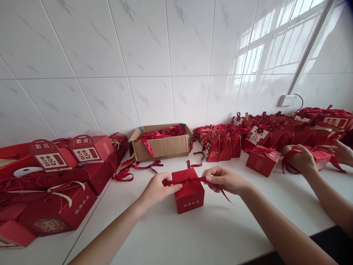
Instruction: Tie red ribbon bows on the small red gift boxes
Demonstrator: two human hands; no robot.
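A small red gift box (189, 198) with gold lettering on its front stands on the white table in front of me. A dark red ribbon (196, 179) crosses its top, knotted or looped at the middle. My left hand (160, 188) pinches the ribbon's left part, its thumb lying over the box's top edge. To the right of the box, my right hand (224, 179) pinches the other side of the ribbon, and a loose tail hangs below the fingers. The ribbon looks stretched between both hands.
Behind the box stands a cardboard carton (162, 149) full of red ribbons, with loose ribbons (124, 175) beside it. Stacked red boxes (59, 206) fill the left. More gift boxes (220, 147) line the wall at right, where a co-worker's hands (300, 160) handle a ribboned box (320, 156).
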